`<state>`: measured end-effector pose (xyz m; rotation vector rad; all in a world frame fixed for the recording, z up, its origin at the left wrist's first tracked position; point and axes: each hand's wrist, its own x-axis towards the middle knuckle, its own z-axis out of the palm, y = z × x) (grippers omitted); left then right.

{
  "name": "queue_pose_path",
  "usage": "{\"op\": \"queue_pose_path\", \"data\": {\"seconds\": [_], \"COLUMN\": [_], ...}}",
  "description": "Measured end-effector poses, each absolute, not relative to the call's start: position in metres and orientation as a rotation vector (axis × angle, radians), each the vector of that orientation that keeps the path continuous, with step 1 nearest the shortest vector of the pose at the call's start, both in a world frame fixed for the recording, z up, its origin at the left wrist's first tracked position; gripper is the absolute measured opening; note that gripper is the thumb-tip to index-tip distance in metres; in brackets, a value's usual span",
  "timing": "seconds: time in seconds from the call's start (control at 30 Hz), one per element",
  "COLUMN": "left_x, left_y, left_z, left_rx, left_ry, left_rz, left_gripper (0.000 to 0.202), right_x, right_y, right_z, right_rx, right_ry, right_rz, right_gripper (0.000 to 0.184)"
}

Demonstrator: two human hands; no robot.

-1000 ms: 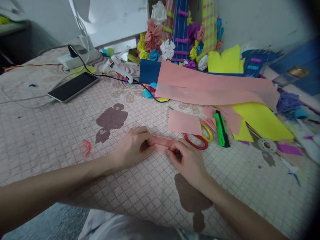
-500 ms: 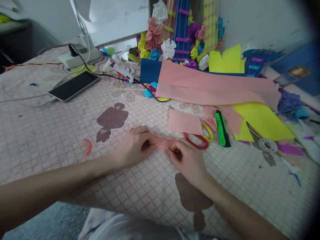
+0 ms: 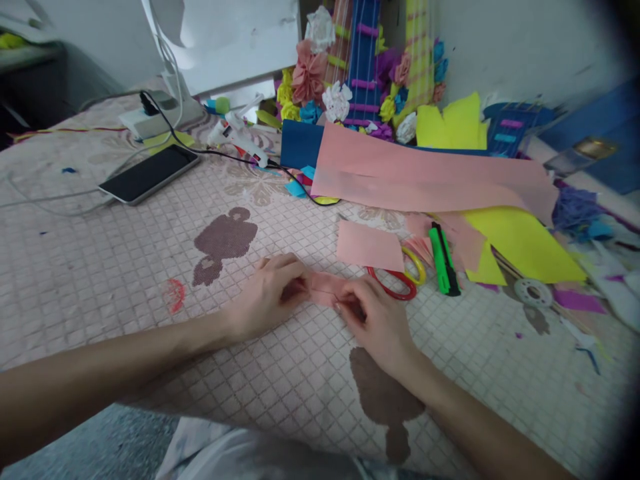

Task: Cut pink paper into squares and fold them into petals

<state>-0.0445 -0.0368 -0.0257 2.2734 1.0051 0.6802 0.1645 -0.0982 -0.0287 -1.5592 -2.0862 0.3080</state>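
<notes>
Between my two hands lies a narrow folded strip of pink paper (image 3: 324, 288), low over the patterned tablecloth (image 3: 280, 373). My left hand (image 3: 274, 293) pinches its left end, thumb and fingers together. At the other end my right hand (image 3: 374, 317) grips the paper the same way. Just beyond the right hand a flat pink paper piece (image 3: 370, 245) covers part of a pair of scissors with a red and a yellow handle (image 3: 400, 285). To their right lies a green box cutter (image 3: 443, 259).
A large pink sheet (image 3: 430, 170) rests over yellow and blue sheets at the back. A white glue gun (image 3: 245, 141), a phone (image 3: 150, 175) and a power strip (image 3: 150, 120) with cables lie at the back left. Decorated paper instruments (image 3: 363, 73) lean behind.
Both hands keep their pinch on the pink paper and have barely moved. The view has shifted very slightly.
</notes>
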Motion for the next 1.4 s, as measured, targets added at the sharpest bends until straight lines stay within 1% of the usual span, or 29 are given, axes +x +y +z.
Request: {"op": "queue_pose_path", "data": {"seconds": [0.13, 0.23, 0.33, 0.5, 0.63, 0.8, 0.97, 1.07, 1.13, 1.17, 1.2, 1.3, 1.4], "left_x": [-0.047, -0.048, -0.049, -0.047, -0.046, -0.048, -0.048, -0.047, -0.047, -0.047, -0.047, -0.048, -0.049], "left_y": [-0.037, -0.035, -0.034, -0.035, -0.036, -0.036, -0.037, -0.038, -0.038, -0.038, -0.038, -0.037, -0.036], "left_z": [-0.026, -0.029, -0.029, -0.027, -0.026, -0.026, -0.031, -0.031, -0.028, -0.027, -0.025, -0.023, -0.025], "left_rx": [2.266, 2.295, 2.326, 2.346, 2.377, 2.351, 2.277, 2.254, 2.275, 2.289, 2.3, 2.323, 2.334], "left_ry": [0.937, 0.917, 0.929, 0.968, 1.028, 0.979, 1.01, 1.047, 1.021, 0.997, 0.973, 0.922, 0.909], "left_rz": [0.659, 0.649, 0.628, 0.579, 0.558, 0.581, 0.652, 0.691, 0.682, 0.669, 0.656, 0.639, 0.634], "left_gripper": [0.018, 0.017, 0.016, 0.014, 0.014, 0.013, 0.014, 0.026, 0.038, 0.041, 0.04, 0.031, 0.031], "right_x": [0.166, 0.169, 0.174, 0.178, 0.177, 0.188, 0.191, 0.183, 0.177, 0.175, 0.174, 0.173, 0.174], "right_y": [-0.104, -0.108, -0.112, -0.114, -0.115, -0.125, -0.127, -0.115, -0.107, -0.104, -0.102, -0.101, -0.103], "right_z": [-0.028, -0.029, -0.032, -0.032, -0.03, -0.032, -0.031, -0.026, -0.022, -0.021, -0.019, -0.016, -0.017], "right_rx": [-1.445, -1.388, -1.378, -1.386, -1.381, -1.384, -1.329, -1.392, -1.412, -1.397, -1.37, -1.289, -1.262], "right_ry": [-2.264, -2.373, -2.439, -2.492, -2.574, -2.56, -2.34, -2.225, -2.28, -2.338, -2.399, -2.514, -2.502], "right_rz": [0.082, -0.015, 0.016, 0.11, 0.089, 0.169, 0.296, 0.269, 0.252, 0.256, 0.258, 0.22, 0.138], "right_gripper": [0.022, 0.034, 0.046, 0.059, 0.07, 0.065, 0.054, 0.056, 0.056, 0.054, 0.051, 0.041, 0.036]}}
